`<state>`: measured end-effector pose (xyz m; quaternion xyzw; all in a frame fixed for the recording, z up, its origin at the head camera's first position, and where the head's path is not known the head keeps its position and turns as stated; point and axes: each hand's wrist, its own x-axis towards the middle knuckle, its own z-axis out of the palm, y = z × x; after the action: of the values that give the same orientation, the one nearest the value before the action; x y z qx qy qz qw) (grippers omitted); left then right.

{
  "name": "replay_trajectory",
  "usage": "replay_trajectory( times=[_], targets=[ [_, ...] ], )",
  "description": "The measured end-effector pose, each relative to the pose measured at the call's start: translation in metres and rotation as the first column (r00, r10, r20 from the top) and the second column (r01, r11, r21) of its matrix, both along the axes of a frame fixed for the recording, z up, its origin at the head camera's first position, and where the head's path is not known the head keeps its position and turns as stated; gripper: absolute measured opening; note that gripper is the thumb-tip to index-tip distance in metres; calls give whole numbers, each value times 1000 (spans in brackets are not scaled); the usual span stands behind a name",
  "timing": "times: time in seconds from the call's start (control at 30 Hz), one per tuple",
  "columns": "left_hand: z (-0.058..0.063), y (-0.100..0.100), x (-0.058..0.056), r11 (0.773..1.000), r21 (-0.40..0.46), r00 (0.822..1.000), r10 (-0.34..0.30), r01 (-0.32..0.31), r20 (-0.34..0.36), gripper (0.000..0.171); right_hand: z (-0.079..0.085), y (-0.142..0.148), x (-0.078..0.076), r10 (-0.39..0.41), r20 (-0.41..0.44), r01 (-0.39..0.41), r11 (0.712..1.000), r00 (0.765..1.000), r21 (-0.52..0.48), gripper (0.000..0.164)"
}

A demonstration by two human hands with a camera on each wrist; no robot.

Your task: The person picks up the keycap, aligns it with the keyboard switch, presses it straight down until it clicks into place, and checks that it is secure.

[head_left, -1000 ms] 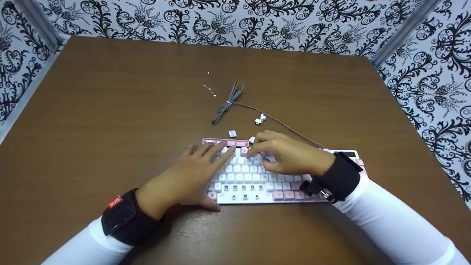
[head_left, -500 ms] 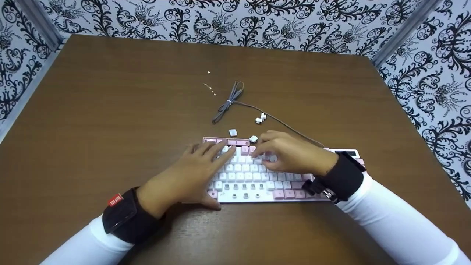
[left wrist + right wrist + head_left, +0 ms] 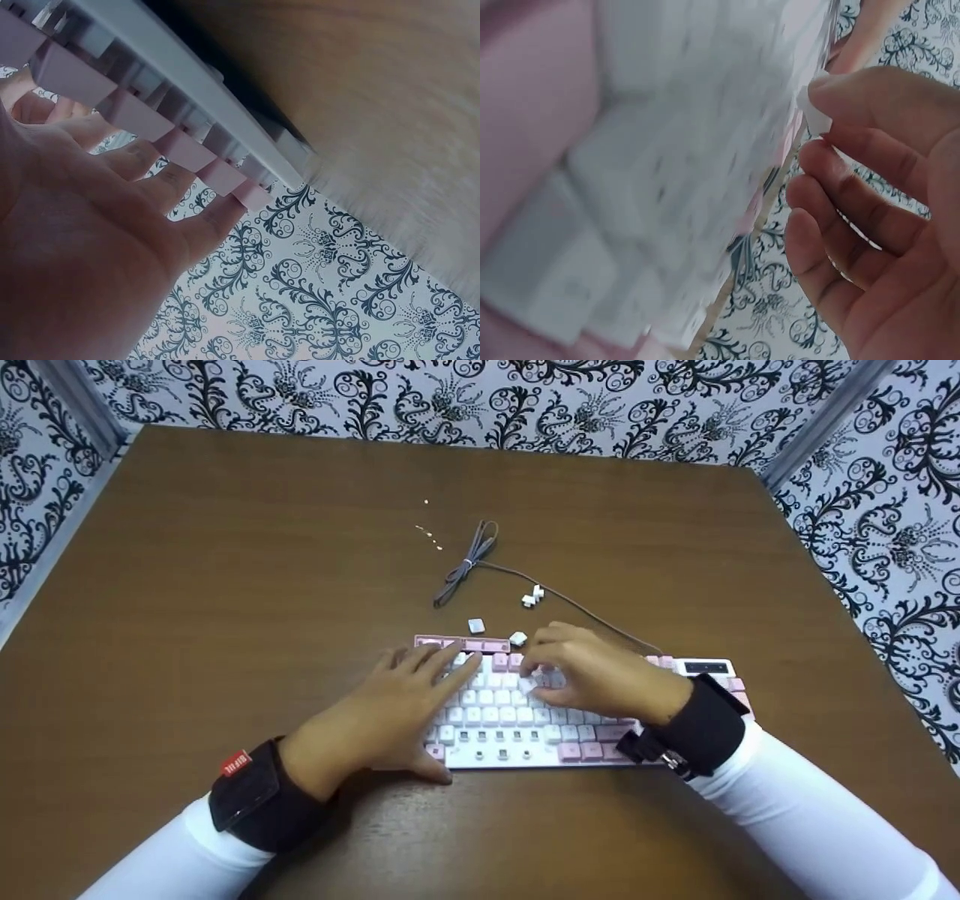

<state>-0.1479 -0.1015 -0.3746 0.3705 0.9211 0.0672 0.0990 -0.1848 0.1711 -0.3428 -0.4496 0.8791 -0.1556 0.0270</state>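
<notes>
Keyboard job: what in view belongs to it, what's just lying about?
In the job:
keyboard
left hand, spread over its left end
right hand, pinching a white keycap
loose keycaps beyond, probably

Just lying about:
tied cable, though it leads to the keyboard
pale specks, too small to identify

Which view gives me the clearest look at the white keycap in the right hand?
The right wrist view: the white keycap shows close up, pinched by the right hand. In the head view it's hard to tell from the white keys around it; I can't make it out in the left wrist view.
</notes>
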Motion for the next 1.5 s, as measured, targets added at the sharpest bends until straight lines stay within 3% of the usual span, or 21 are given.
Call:
replay_trajectory(
  times=[0.27,0.73,1.5],
  targets=[
    [-1,0,0,1000,11,999,-9,10,-35,132,-2,-14,17,4,-10,-5,998,1000,-63,17],
    [0,-1,3,999,35,1000,1,-1,-18,131,-12,-39,43,5,-27,-7,995,1000,-98,15],
    [-2,-1,2,998,59,999,-13,16,-53,128,-21,-46,51,-18,-44,16,999,999,-44,13]
  ],
)
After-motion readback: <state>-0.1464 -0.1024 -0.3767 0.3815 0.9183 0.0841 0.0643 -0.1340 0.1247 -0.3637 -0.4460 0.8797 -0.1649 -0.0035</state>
